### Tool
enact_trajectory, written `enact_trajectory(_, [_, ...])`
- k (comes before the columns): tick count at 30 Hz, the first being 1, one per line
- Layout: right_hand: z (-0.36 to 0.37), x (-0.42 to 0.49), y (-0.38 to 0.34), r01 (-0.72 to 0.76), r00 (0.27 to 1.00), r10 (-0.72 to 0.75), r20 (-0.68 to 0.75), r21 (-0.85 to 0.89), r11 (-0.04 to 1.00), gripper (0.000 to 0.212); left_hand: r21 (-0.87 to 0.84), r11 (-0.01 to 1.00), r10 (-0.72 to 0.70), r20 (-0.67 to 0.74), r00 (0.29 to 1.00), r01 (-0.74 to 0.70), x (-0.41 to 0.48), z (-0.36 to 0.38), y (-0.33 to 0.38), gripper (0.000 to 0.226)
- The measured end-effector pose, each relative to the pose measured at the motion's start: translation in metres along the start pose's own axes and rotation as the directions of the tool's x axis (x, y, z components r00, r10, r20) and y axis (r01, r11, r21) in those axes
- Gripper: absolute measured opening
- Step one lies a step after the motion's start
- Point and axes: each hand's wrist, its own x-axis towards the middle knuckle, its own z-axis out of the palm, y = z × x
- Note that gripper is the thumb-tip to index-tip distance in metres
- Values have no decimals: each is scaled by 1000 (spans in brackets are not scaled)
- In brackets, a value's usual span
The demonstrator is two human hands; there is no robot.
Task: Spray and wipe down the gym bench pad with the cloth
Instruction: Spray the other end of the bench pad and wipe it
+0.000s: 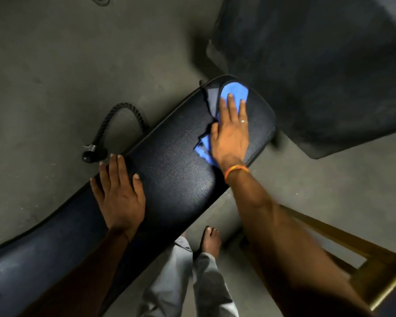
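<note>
A long black gym bench pad (174,170) runs from the lower left to the upper middle, with a torn patch of cover near its far end. My right hand (230,133) lies flat on a blue cloth (234,91), pressing it onto the far end of the pad; cloth shows beyond the fingertips and beside the thumb. My left hand (118,191) rests palm down with fingers spread on the pad's left edge, holding nothing. No spray bottle is in view.
A black rope handle with a rubber knob (93,154) lies on the grey floor left of the bench. A dark floor mat (318,65) fills the upper right. A wooden frame (364,255) stands at the lower right. My bare foot (209,241) is beside the bench.
</note>
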Motion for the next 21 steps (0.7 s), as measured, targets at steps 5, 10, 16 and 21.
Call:
enact_trajectory(5, [4, -108, -25, 169, 981, -171, 94, 30, 985, 66, -20, 986, 164, -7, 986, -164, 28, 4, 48, 63])
enact_trajectory(10, [-3, -73, 21, 90, 995, -90, 33, -6, 996, 64, -16, 935, 356, 46, 934, -355, 70, 19, 118, 66])
enact_trajectory(16, [0, 36, 59, -185, 979, 184, -85, -6, 983, 65, -18, 932, 362, 24, 932, -362, 67, 20, 115, 66])
enact_trajectory(21, [2, -45, 16, -86, 995, 88, -54, 42, 995, 62, -12, 935, 353, 39, 935, -353, 67, 19, 115, 67])
